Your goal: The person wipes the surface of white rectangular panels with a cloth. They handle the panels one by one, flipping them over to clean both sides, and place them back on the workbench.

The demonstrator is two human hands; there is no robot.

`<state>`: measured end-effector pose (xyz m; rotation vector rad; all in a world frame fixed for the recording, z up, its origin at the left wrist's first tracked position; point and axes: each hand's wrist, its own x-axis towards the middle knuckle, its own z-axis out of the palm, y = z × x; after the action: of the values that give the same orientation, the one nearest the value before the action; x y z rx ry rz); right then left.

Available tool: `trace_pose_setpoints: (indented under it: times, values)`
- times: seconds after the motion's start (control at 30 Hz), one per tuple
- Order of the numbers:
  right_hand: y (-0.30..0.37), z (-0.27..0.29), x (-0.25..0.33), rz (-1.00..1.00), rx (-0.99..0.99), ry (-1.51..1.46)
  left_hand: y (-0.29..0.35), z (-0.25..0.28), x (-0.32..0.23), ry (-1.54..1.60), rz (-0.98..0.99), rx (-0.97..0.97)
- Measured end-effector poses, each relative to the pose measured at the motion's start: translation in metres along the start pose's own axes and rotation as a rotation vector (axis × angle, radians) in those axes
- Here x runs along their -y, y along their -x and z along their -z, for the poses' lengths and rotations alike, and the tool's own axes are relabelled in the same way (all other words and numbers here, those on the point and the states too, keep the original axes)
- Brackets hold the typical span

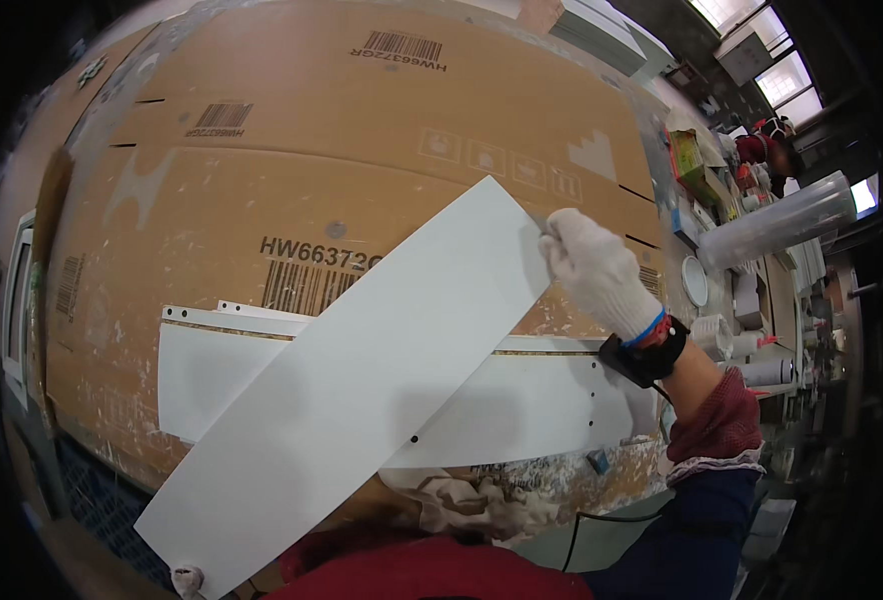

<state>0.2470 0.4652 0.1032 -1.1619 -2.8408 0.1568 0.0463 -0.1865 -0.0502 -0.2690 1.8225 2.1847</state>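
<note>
A long white board [352, 380] is held up at a slant, running from lower left to upper right. My right hand [600, 272], in a white knitted glove, grips its far right end with the fingers closed on the edge. At the near left end only the gloved fingertips of my left hand [188, 580] show, closed over the board's edge; the rest is hidden. Beneath the raised board lies another white panel [532, 410] with dark holes and a brown edge line, its middle covered. Behind its left part, a narrow white strip [262, 313] with holes peeks out.
Flattened brown cardboard [292, 190] covers the worktable. A small blue block [599, 461] and crumpled pale cloth [462, 495] lie near its front edge. Stacked white boards [602, 35] stand at the far side. Right of the table are a plastic-wrapped roll [782, 220] and another person [767, 150].
</note>
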Motion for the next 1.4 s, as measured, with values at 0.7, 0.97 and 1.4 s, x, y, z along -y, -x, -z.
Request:
trace_pose_setpoints:
  times: [0.7, 0.97, 1.4]
  values:
    - [-0.009, -0.001, -0.01, -0.058, 0.023, 0.055, 0.005, 0.008, 0.015, 0.059, 0.007, 0.001]
    - [0.001, 0.013, -0.02, 0.06, -0.055, -0.106, 0.006, -0.004, 0.015, 0.04, -0.008, -0.007]
    - [-0.001, 0.007, -0.02, -0.042, 0.059, -0.06, -0.002, -0.002, 0.016, 0.023, -0.017, 0.006]
